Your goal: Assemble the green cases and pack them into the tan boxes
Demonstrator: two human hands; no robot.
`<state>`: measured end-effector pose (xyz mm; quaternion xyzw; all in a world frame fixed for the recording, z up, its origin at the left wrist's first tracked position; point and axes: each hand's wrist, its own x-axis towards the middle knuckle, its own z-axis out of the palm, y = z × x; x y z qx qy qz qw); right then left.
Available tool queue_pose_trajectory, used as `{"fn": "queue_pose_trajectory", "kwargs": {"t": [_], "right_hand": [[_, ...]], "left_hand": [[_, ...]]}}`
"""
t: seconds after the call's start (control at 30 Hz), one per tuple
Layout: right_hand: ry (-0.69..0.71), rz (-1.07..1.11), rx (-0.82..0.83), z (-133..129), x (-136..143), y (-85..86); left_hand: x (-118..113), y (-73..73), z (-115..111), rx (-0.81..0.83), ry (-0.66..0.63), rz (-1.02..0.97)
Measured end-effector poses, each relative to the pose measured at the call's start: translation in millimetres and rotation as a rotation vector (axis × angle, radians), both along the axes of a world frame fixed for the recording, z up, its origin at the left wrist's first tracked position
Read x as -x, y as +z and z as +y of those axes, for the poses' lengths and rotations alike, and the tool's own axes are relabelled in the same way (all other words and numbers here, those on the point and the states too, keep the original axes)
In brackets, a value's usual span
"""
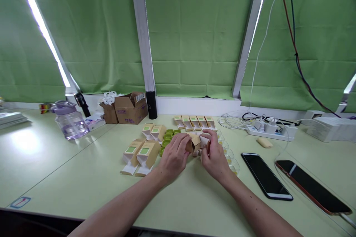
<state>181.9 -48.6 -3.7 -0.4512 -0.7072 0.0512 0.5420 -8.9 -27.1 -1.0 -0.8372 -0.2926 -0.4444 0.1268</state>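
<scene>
Over the middle of the table, a small kraft-brown paper box is between my hands, its open end facing me. My left hand wraps its fingers around the box's left side. On the other side my right hand pinches the box's white-lined flap. Similar boxes with green labels, such as this box, lie left of my left hand with flaps folded out. Several more stand in a back row. Small green containers sit behind my left hand, partly covered. Clear plastic pieces line up beyond my right hand.
To the right lie a black-screened phone, another phone on a cable, and a power strip. Back left are a cardboard carton, a black cylinder and a purple water jug.
</scene>
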Motion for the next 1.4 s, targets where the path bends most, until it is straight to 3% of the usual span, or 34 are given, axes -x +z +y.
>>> {"fn": "queue_pose_trajectory", "kwargs": {"t": [0.2, 0.5, 0.67, 0.97, 1.17, 1.4], "right_hand": [[0.021, 0.068, -0.075, -2, -2, 5.4], [-0.049, 0.010, -0.506, 1, -10, 15.7], [0.045, -0.098, -0.622, 4, -17, 14.9], [0.121, -0.223, -0.657, 10, -25, 14.9], [0.033, -0.230, -0.519, 12, -21, 11.2], [0.083, -0.156, -0.328, 7, -15, 12.0]], "left_hand": [[1, -2.2, 3, 0.044, -0.037, -0.071], [-1, -0.5, 1, 0.026, -0.031, -0.064], [-2, 0.2, -2, 0.066, -0.029, -0.070], [-2, -4.7, -1, 0.104, -0.015, -0.074], [-1, -6.0, 0, 0.100, -0.001, -0.089], [-1, -6.6, 1, 0.109, 0.011, -0.109]]}}
